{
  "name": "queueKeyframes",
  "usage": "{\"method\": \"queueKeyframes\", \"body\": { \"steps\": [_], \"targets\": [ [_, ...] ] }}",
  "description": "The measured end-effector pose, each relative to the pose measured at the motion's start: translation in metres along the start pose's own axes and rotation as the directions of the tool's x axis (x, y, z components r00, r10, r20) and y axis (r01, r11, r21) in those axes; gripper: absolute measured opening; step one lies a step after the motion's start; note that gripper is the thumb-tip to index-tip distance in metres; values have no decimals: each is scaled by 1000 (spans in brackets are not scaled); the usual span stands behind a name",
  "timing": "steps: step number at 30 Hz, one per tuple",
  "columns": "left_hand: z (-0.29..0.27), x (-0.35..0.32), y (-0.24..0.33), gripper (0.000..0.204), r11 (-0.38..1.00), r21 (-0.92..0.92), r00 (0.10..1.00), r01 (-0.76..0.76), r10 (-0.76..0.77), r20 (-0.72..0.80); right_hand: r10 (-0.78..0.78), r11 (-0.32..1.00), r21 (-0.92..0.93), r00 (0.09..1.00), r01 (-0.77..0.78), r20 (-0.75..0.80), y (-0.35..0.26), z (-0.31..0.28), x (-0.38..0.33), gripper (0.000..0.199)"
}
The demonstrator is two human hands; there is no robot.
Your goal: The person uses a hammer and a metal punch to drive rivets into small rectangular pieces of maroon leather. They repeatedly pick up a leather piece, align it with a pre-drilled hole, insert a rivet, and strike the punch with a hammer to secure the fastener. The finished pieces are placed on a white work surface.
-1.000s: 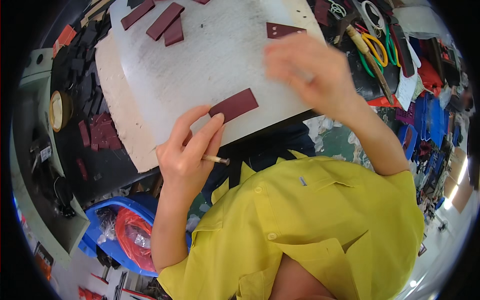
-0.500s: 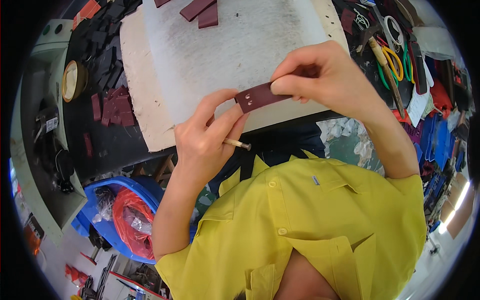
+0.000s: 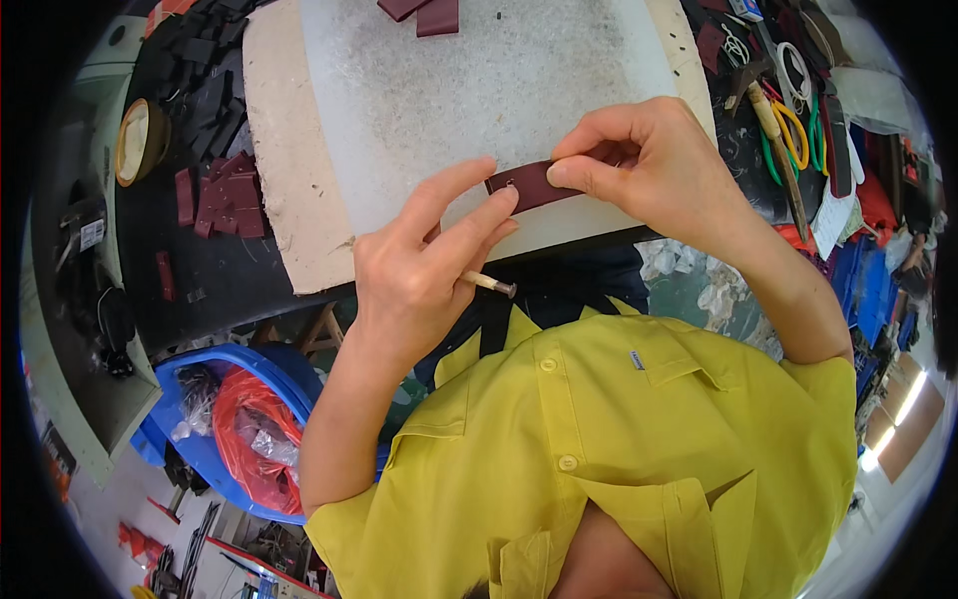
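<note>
A short maroon strip [image 3: 534,190], apparently leather, is held over the near edge of the white work sheet. At its right end, my right hand [image 3: 664,180] pinches it between thumb and fingers. Fingertips of my left hand [image 3: 404,275] press on the left end, one lying across the face where small holes are mostly covered. Tucked in the same hand is a thin pale-handled tool [image 3: 489,284] with a metal end, sticking out below the palm toward the yellow shirt; its other end is hidden.
Maroon pieces [image 3: 232,200] and black pieces [image 3: 205,105] are heaped at left, near a round tape roll [image 3: 135,142]. More maroon strips [image 3: 437,16] lie at the far edge. A hammer [image 3: 768,120] and yellow-handled scissors [image 3: 793,135] lie right. A blue bin [image 3: 185,434] stands lower left.
A left fingertip has moved onto the strip's left end, over the holes that showed plainly before. The view has shifted slightly, and the right hand keeps its pinch.
</note>
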State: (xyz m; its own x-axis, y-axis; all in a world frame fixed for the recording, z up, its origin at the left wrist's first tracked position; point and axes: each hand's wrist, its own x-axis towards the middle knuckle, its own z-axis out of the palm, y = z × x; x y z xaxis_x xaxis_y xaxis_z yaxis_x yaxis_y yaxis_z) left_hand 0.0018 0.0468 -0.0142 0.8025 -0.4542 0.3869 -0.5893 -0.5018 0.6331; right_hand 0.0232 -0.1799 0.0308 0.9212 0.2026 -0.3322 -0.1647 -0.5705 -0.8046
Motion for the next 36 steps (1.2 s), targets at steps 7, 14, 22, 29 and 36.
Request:
{"method": "queueKeyframes", "body": {
  "steps": [7,14,22,29,36],
  "targets": [
    [1,0,-2,27,1000,-16,1000,-11,11,-21,-63,997,-35,998,62,-27,1,3,-1,13],
    [3,3,0,25,999,34,999,-38,38,-4,-465,833,-426,864,354,-191,8,-12,9,16],
    [2,4,2,24,999,43,999,-25,24,27,-701,681,-310,712,663,-18,31,-5,-5,16],
    [-2,7,3,22,1000,23,998,-17,16,67,-746,603,-385,665,699,40,40,-1,-5,17],
    [-3,11,4,22,999,27,994,-36,33,103,-785,557,-425,620,714,14,47,2,-5,17]
  ]
}}
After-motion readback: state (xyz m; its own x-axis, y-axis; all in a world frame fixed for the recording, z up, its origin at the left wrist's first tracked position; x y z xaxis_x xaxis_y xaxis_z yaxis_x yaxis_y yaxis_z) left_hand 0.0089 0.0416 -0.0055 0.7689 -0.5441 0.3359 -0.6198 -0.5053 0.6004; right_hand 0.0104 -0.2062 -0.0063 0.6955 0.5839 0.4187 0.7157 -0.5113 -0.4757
